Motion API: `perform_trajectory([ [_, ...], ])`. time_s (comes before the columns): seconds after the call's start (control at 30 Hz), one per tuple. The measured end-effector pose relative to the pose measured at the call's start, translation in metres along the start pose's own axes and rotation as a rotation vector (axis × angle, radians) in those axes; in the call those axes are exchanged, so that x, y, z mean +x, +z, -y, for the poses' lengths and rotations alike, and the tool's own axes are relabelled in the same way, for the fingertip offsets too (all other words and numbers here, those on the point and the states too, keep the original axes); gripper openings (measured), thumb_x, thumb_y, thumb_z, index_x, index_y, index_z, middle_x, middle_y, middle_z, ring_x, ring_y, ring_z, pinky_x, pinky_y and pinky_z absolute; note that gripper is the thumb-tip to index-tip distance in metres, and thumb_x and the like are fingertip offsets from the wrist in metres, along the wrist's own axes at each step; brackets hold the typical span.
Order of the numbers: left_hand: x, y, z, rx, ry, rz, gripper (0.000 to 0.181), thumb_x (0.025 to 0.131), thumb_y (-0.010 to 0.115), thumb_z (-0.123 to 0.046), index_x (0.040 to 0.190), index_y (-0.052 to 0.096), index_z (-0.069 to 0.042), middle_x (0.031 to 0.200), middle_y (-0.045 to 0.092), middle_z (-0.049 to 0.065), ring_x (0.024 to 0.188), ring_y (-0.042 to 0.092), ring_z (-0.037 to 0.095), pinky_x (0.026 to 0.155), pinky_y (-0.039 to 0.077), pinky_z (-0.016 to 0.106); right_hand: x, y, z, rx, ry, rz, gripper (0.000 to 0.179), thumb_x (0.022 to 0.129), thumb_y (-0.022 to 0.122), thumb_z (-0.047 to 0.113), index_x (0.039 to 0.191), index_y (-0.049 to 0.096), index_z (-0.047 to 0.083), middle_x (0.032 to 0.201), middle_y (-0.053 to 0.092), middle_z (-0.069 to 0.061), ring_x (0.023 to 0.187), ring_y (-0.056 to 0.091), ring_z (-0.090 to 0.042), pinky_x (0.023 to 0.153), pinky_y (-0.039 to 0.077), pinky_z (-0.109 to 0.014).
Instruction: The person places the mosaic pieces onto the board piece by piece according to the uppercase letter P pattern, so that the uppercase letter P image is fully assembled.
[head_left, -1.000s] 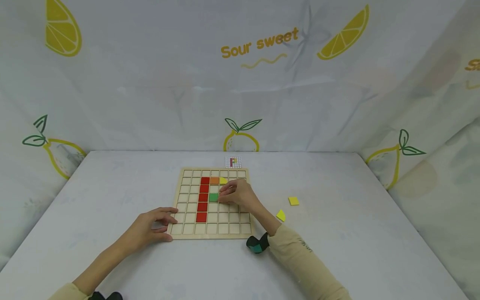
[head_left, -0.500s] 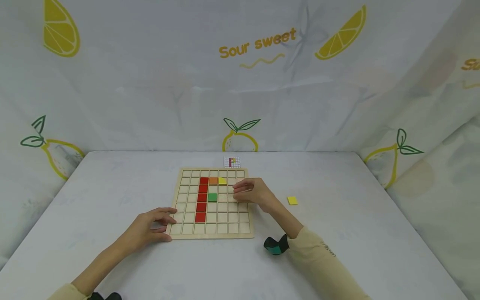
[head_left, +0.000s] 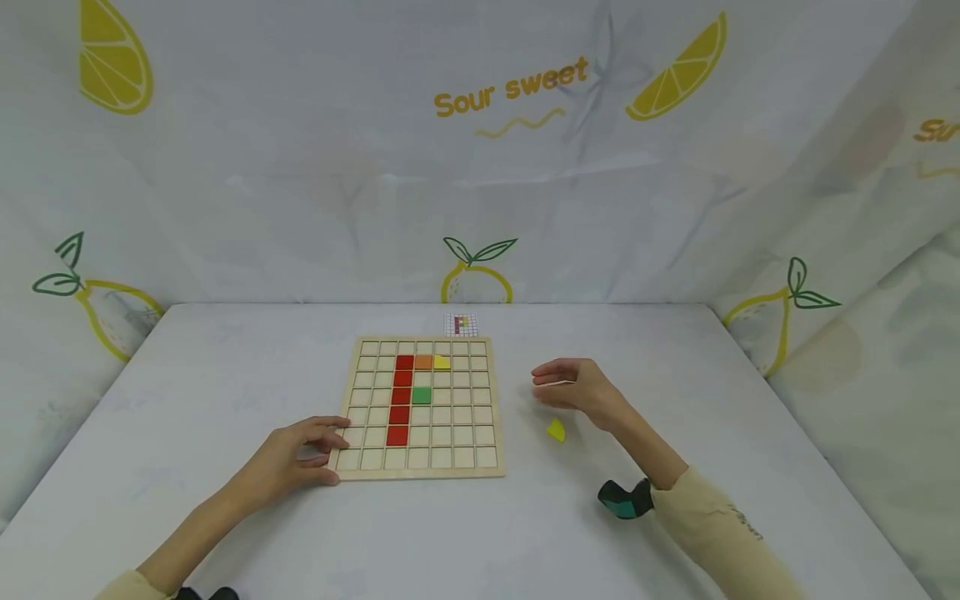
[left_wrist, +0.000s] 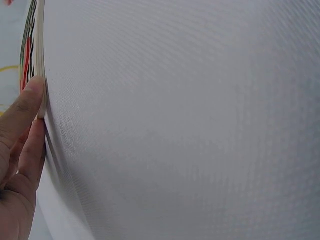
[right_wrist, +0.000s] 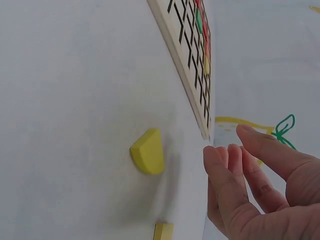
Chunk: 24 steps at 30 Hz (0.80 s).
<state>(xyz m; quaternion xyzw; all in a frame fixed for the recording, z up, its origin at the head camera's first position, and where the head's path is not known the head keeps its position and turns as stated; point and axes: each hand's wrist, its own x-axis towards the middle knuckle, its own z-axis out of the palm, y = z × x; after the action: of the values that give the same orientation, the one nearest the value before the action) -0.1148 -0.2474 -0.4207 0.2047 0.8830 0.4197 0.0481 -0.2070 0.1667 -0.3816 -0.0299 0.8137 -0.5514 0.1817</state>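
Note:
My left hand (head_left: 298,454) holds the wooden grid board (head_left: 375,460) at its near left corner, fingers along the left side and thumb by the front corner. In the left wrist view the thumb and a finger meet the board's edge (left_wrist: 41,60). Red square tiles (head_left: 400,396) form a column on the board, with an orange tile (head_left: 423,362), a yellow rounded tile (head_left: 442,362) and a green tile (head_left: 422,396) to their right. My right hand (head_left: 588,390) is empty, fingers loosely bent, above the table near a loose yellow rounded tile (head_left: 556,430).
A small pattern card (head_left: 461,325) lies behind the board. At the bottom of the right wrist view a second yellow tile (right_wrist: 163,231) lies on the white table (head_left: 450,542); the right hand hides it in the head view. A lemon-print cloth (head_left: 337,217) hangs behind.
My right hand has moved right, off the board to above the table, and the yellow tile on the board is uncovered. My left hand stays at the corner.

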Motion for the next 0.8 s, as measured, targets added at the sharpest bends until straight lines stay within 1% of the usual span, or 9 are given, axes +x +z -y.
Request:
perform_trajectory([
  [0.1,0.000,0.000,0.000,-0.008,-0.007,0.000,0.033,0.070,0.083,-0.013,0.100,0.068,-0.010,0.130,0.057,0.015,0.096,0.060,0.015,0.080,0.057,0.025,-0.009,-0.011,-0.006,-0.020,0.008,-0.003,0.038,0.087,0.069,0.003,0.120,0.057,-0.010,0.115,0.062,-0.024,0.092,0.064,-0.017,0.082,0.057,-0.029],
  [0.17,0.000,0.000,0.000,-0.008,-0.002,0.000,0.033,0.070,0.083,-0.014,0.099,0.068,-0.009,0.129,0.057,0.016,0.096,0.060,0.015,0.080,0.057,0.026,-0.015,-0.016,-0.010,-0.007,0.017,0.001,0.037,0.087,0.068,0.002,0.120,0.056,-0.011,0.114,0.062,-0.024,0.092,0.064,-0.017,0.082,0.058,-0.029],
  [0.33,0.000,0.000,-0.001,-0.019,-0.003,-0.005,0.033,0.070,0.083,-0.016,0.099,0.068,-0.008,0.129,0.057,0.017,0.096,0.060,0.016,0.080,0.058,0.027,-0.025,-0.022,-0.019,0.009,0.024,0.015,0.036,0.087,0.067,-0.002,0.119,0.056,-0.013,0.113,0.063,-0.023,0.092,0.063,-0.017,0.080,0.058,-0.028],
  [0.43,-0.001,0.000,-0.001,-0.025,-0.015,-0.002,0.034,0.070,0.083,-0.015,0.100,0.068,-0.008,0.130,0.056,0.017,0.097,0.060,0.017,0.081,0.057,0.027,-0.028,-0.020,-0.024,-0.001,0.024,0.013,0.035,0.086,0.068,-0.001,0.117,0.057,-0.012,0.109,0.065,-0.019,0.090,0.062,-0.016,0.078,0.058,-0.026],
  [0.57,-0.001,0.000,0.000,-0.017,-0.028,0.004,0.034,0.070,0.083,-0.015,0.100,0.068,-0.008,0.131,0.056,0.016,0.098,0.060,0.018,0.081,0.057,0.026,-0.032,-0.012,-0.027,0.001,0.024,0.015,0.034,0.085,0.069,-0.001,0.115,0.058,-0.012,0.105,0.066,-0.015,0.089,0.062,-0.017,0.076,0.058,-0.024],
  [0.67,-0.001,0.000,0.000,-0.012,-0.026,-0.002,0.034,0.070,0.084,-0.014,0.100,0.068,-0.008,0.130,0.056,0.016,0.098,0.061,0.019,0.081,0.057,0.026,-0.034,-0.005,-0.027,0.005,0.027,0.017,0.034,0.084,0.070,-0.001,0.114,0.058,-0.011,0.106,0.066,-0.017,0.090,0.063,-0.018,0.076,0.058,-0.024],
  [0.8,-0.001,0.000,0.000,-0.021,-0.001,-0.010,0.034,0.070,0.083,-0.015,0.100,0.068,-0.008,0.130,0.056,0.018,0.097,0.061,0.019,0.080,0.057,0.027,-0.035,0.002,-0.027,-0.031,0.025,-0.016,0.036,0.081,0.073,-0.003,0.114,0.059,-0.010,0.110,0.064,-0.021,0.091,0.063,-0.021,0.076,0.058,-0.025],
])
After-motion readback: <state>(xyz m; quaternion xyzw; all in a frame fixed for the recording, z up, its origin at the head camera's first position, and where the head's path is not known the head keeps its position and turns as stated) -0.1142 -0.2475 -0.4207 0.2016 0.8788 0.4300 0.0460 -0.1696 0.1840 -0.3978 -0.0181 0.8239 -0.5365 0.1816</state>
